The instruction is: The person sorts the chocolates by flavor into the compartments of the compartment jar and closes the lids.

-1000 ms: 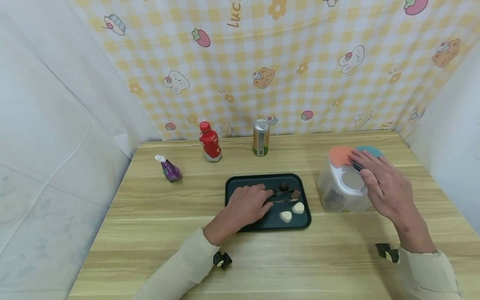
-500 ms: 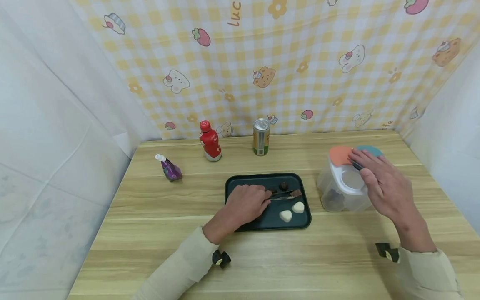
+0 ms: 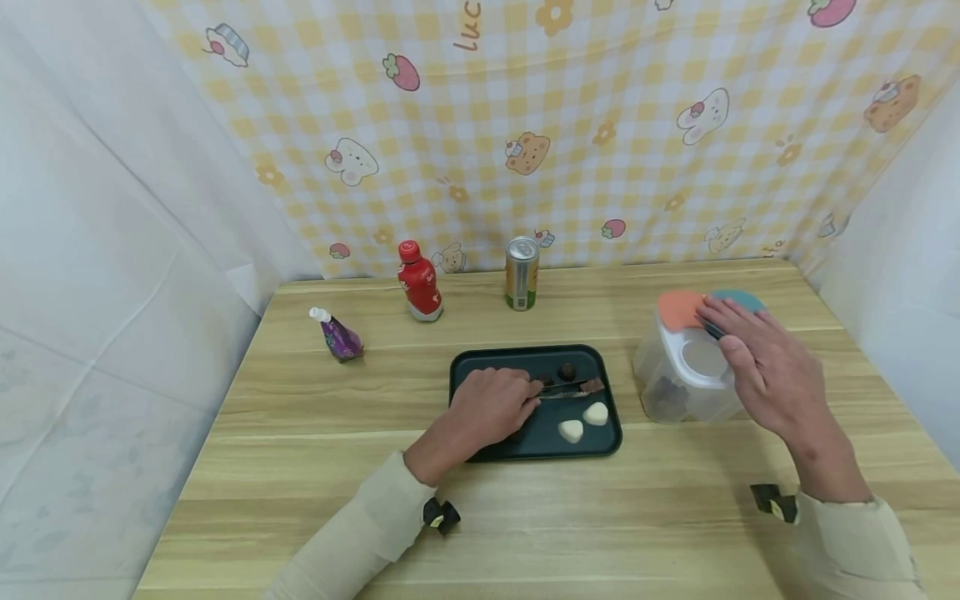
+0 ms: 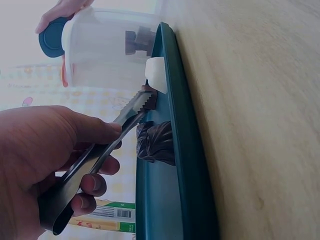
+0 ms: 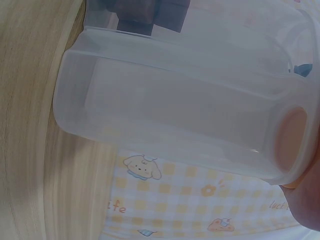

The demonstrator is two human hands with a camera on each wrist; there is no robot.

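My left hand [image 3: 504, 403] [image 4: 55, 150] grips metal tongs [image 3: 564, 388] [image 4: 107, 147] low over a dark green tray [image 3: 525, 354] [image 4: 167, 200]. The tong tips sit closed at a small brown piece [image 3: 594, 386] near the tray's right side. A ridged dark chocolate [image 4: 157, 142] lies beside the tongs, another dark one [image 3: 567, 372] sits further back, and two white pieces [image 3: 596, 414] lie in the front right corner. My right hand [image 3: 750, 354] rests with straight fingers on the lid of a clear plastic container [image 3: 675, 387] [image 5: 185, 105] with an orange flap [image 3: 678, 308] and a teal flap [image 3: 744, 298].
A red bottle [image 3: 420, 283], a drink can [image 3: 522, 273] and a small purple pouch [image 3: 339, 337] stand behind and left of the tray. Dark pieces lie in the container's bottom. A checked cloth backs the wooden table [image 3: 315, 467]; white walls close both sides.
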